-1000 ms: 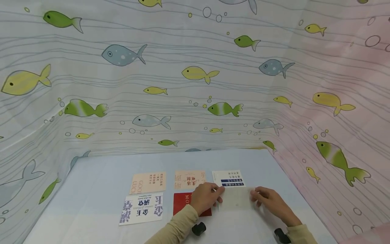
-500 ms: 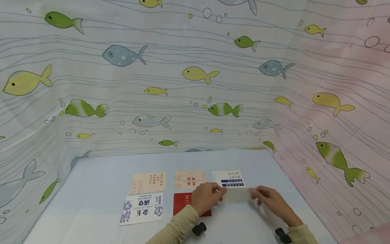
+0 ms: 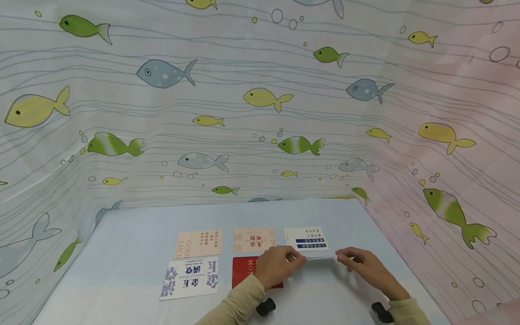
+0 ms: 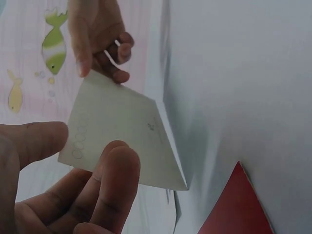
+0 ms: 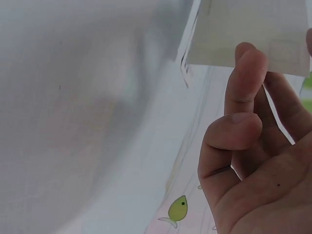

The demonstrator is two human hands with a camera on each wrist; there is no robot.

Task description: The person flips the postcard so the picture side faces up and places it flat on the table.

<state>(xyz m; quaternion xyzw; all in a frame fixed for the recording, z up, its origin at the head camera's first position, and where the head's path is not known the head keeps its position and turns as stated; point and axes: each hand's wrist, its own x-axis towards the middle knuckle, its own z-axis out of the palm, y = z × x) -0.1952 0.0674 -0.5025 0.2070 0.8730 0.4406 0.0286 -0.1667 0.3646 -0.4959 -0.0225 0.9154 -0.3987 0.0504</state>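
Note:
A pale postcard [image 4: 122,117] is held above the table by its two ends; its back, with postcode circles and a stamp box, shows in the wrist views. In the head view it appears nearly edge-on. My left hand [image 3: 278,267] pinches one end between thumb and fingers. At the other end, my right hand [image 3: 367,271] pinches it with thumb and fingertips. Just beyond lies a white postcard with dark blue bars [image 3: 306,238]. A red postcard [image 3: 242,271] lies partly hidden under my left hand and forearm.
On the table [image 3: 134,253] also lie a peach postcard [image 3: 199,243], another peach postcard [image 3: 253,239] and a white one with purple characters [image 3: 190,279]. Fish-patterned cloth [image 3: 227,135] surrounds the table at the back and sides. A black piece [image 3: 266,307] sits by my left wrist.
The held postcard has tilted from showing its broad pale face to nearly edge-on in the head view. Both hands have shifted slightly right and down. The cards on the table stay put.

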